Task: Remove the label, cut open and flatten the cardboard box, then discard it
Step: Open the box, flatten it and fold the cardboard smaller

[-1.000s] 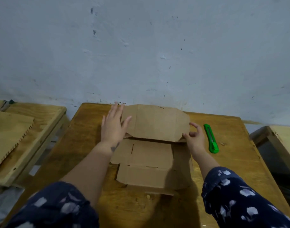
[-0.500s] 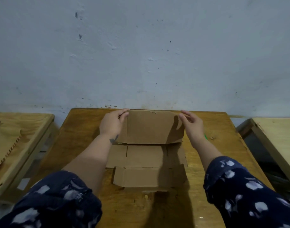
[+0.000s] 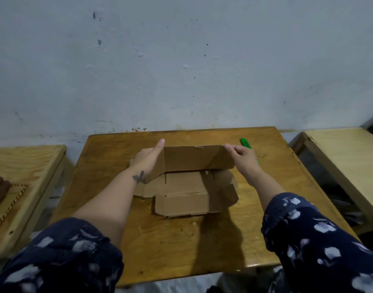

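An opened brown cardboard box (image 3: pixel 187 187) lies on the wooden table (image 3: pixel 181 240), its near panels spread low. Its far panel (image 3: pixel 194 158) stands raised and tilted toward me. My left hand (image 3: pixel 148 158) presses flat against the panel's left end, fingers straight. My right hand (image 3: pixel 242 157) pinches the panel's upper right corner. A green utility knife (image 3: pixel 245 143) lies on the table just behind my right hand, partly hidden by it. No label is visible on the cardboard.
A pale blue wall (image 3: pixel 181 60) rises right behind the table. A lower wooden bench (image 3: pixel 22 166) stands to the left with a brown object and a board on it. Another light wooden table (image 3: pixel 346 157) stands to the right.
The far panel went from lying nearly flat to folded up and toward me. Both hands shifted to its ends. The view turned, and the knife shows again behind my right hand.
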`<move>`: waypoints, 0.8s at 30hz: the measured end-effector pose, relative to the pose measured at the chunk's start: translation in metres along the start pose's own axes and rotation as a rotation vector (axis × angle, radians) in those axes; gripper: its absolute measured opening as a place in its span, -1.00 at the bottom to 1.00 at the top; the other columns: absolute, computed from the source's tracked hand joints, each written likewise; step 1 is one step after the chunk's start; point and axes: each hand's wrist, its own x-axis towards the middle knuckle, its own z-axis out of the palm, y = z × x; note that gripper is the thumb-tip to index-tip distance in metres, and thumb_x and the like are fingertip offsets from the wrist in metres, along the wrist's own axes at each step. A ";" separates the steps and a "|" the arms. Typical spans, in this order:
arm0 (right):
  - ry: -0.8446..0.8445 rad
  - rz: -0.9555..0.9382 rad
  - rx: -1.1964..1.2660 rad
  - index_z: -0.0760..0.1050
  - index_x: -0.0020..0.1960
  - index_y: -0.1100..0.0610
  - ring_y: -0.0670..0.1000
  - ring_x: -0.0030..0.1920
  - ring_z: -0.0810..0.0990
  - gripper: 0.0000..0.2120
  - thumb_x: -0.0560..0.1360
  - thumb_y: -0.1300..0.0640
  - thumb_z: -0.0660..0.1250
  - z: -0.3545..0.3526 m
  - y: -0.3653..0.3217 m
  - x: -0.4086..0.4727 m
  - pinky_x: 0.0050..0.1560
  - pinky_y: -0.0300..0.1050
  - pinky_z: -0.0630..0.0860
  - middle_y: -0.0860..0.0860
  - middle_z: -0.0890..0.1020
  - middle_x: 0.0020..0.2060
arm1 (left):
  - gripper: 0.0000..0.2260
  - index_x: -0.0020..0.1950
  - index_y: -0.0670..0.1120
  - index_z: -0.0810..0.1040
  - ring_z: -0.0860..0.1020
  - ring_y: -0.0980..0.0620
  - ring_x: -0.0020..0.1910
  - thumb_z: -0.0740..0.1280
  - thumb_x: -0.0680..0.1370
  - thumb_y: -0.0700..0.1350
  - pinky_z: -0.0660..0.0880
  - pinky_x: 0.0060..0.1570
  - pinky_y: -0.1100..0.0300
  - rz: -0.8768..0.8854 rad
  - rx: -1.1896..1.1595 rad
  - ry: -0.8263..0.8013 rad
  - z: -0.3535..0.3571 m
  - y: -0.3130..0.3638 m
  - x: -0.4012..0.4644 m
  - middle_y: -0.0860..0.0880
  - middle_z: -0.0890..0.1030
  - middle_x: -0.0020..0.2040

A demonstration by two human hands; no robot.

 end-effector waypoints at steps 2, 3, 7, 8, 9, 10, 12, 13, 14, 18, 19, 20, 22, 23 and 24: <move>0.000 0.027 0.012 0.59 0.16 0.14 -0.04 0.09 0.52 -0.64 0.54 -0.08 0.27 -0.001 0.007 -0.013 0.14 -0.13 0.42 -0.01 0.62 0.02 | -0.28 0.48 -0.08 0.31 0.30 -0.20 0.43 0.00 0.51 0.40 0.19 0.43 -0.15 -0.065 0.005 -0.051 0.002 -0.003 -0.007 -0.15 0.34 0.47; -0.009 0.042 0.012 0.58 0.18 0.14 -0.03 0.12 0.51 -0.63 0.54 -0.09 0.27 -0.002 0.010 -0.020 0.18 -0.11 0.43 -0.01 0.62 0.05 | -0.28 0.50 -0.11 0.27 0.26 -0.21 0.45 0.02 0.53 0.37 0.19 0.42 -0.13 -0.062 0.001 -0.063 0.003 -0.004 -0.012 -0.17 0.28 0.50; -0.037 0.019 -0.013 0.58 0.18 0.11 -0.04 0.12 0.55 -0.69 0.55 -0.04 0.25 -0.007 0.018 -0.049 0.12 -0.12 0.48 0.00 0.64 0.10 | -0.33 0.44 -0.02 0.38 0.30 -0.15 0.44 0.07 0.50 0.39 0.21 0.41 -0.10 0.018 -0.012 -0.133 0.004 -0.019 -0.032 -0.10 0.35 0.47; -0.036 -0.013 -0.039 0.58 0.17 0.09 -0.06 0.09 0.56 -0.71 0.56 -0.02 0.25 -0.009 0.021 -0.056 0.02 -0.20 0.47 -0.01 0.65 0.08 | -0.33 0.40 0.05 0.43 0.32 -0.12 0.43 0.05 0.46 0.44 0.23 0.40 -0.11 0.062 0.012 -0.168 0.004 -0.024 -0.039 -0.05 0.39 0.45; -0.038 -0.046 -0.082 0.58 0.17 0.08 -0.07 0.07 0.57 -0.73 0.56 0.00 0.26 -0.011 0.024 -0.063 -0.06 -0.26 0.45 -0.02 0.65 0.07 | -0.32 0.35 0.12 0.47 0.34 -0.09 0.41 0.02 0.42 0.49 0.26 0.37 -0.10 0.101 0.049 -0.188 0.006 -0.031 -0.044 -0.01 0.42 0.42; -0.046 -0.071 -0.132 0.59 0.17 0.06 -0.07 0.09 0.57 -0.74 0.56 0.01 0.26 -0.011 0.028 -0.068 -0.08 -0.31 0.42 -0.02 0.66 0.08 | -0.32 0.33 0.16 0.49 0.38 -0.08 0.38 0.01 0.40 0.51 0.30 0.33 -0.07 0.115 0.086 -0.198 0.008 -0.037 -0.049 0.00 0.45 0.40; -0.069 -0.074 -0.218 0.58 0.21 0.06 -0.04 0.21 0.52 -0.72 0.57 0.02 0.25 -0.012 0.035 -0.077 0.05 -0.30 0.39 -0.02 0.62 0.17 | -0.38 0.36 0.13 0.47 0.38 -0.05 0.37 0.01 0.47 0.44 0.32 0.30 0.02 0.127 0.127 -0.208 0.015 -0.048 -0.061 0.01 0.45 0.40; -0.084 -0.060 -0.248 0.57 0.23 0.06 -0.02 0.26 0.49 -0.72 0.57 0.03 0.24 -0.012 0.039 -0.080 0.11 -0.28 0.37 -0.02 0.60 0.21 | -0.41 0.39 0.08 0.44 0.35 -0.02 0.41 0.02 0.53 0.37 0.29 0.32 0.07 0.145 0.164 -0.221 0.020 -0.052 -0.068 0.02 0.43 0.42; -0.100 -0.053 -0.277 0.56 0.24 0.05 -0.01 0.30 0.47 -0.72 0.58 0.04 0.24 -0.012 0.044 -0.084 0.15 -0.25 0.37 -0.02 0.59 0.23 | -0.43 0.42 0.04 0.41 0.31 0.01 0.44 0.01 0.56 0.32 0.25 0.36 0.09 0.170 0.218 -0.233 0.024 -0.055 -0.074 0.03 0.39 0.45; -0.196 -0.092 -0.424 0.50 0.31 0.01 0.00 0.35 0.45 -0.67 0.58 0.22 0.21 -0.017 0.069 -0.100 0.29 -0.15 0.38 -0.01 0.55 0.29 | -0.44 0.52 -0.01 0.25 0.13 0.11 0.52 -0.06 0.61 0.23 0.08 0.49 0.11 0.206 0.450 -0.261 0.035 -0.065 -0.087 0.05 0.23 0.53; -0.231 -0.099 -0.461 0.47 0.33 0.00 0.00 0.38 0.41 -0.61 0.57 0.28 0.20 -0.018 0.075 -0.104 0.34 -0.13 0.36 -0.01 0.51 0.33 | -0.44 0.53 -0.01 0.21 0.10 0.12 0.53 -0.08 0.61 0.23 0.06 0.50 0.11 0.205 0.494 -0.267 0.036 -0.067 -0.089 0.06 0.20 0.54; -0.272 -0.099 -0.502 0.42 0.37 -0.01 -0.01 0.43 0.34 -0.55 0.54 0.33 0.20 -0.020 0.079 -0.108 0.42 -0.08 0.31 -0.02 0.46 0.38 | -0.42 0.54 -0.01 0.19 0.08 0.13 0.53 -0.11 0.60 0.24 0.04 0.50 0.10 0.198 0.522 -0.277 0.039 -0.068 -0.091 0.07 0.18 0.55; -0.360 -0.133 -0.616 0.33 0.43 -0.03 -0.05 0.51 0.17 -0.46 0.49 0.30 0.24 -0.022 0.088 -0.114 0.50 0.06 0.17 -0.05 0.33 0.46 | -0.37 0.55 -0.01 0.17 0.05 0.14 0.53 -0.15 0.57 0.27 0.01 0.51 0.09 0.177 0.527 -0.284 0.043 -0.070 -0.096 0.08 0.16 0.55; -0.386 -0.169 -0.678 0.28 0.46 -0.04 -0.06 0.53 0.10 -0.44 0.49 0.20 0.28 -0.022 0.092 -0.116 0.51 0.12 0.11 -0.07 0.28 0.49 | -0.38 0.55 0.00 0.17 0.05 0.14 0.53 -0.17 0.58 0.27 0.00 0.51 0.08 0.164 0.518 -0.281 0.044 -0.071 -0.098 0.08 0.16 0.56; -0.390 -0.190 -0.722 0.25 0.47 -0.05 -0.07 0.53 0.05 -0.43 0.49 0.06 0.31 -0.021 0.095 -0.117 0.52 0.15 0.05 -0.09 0.23 0.51 | -0.39 0.54 0.01 0.18 0.05 0.14 0.53 -0.17 0.59 0.26 0.00 0.51 0.05 0.153 0.511 -0.273 0.045 -0.072 -0.100 0.08 0.16 0.56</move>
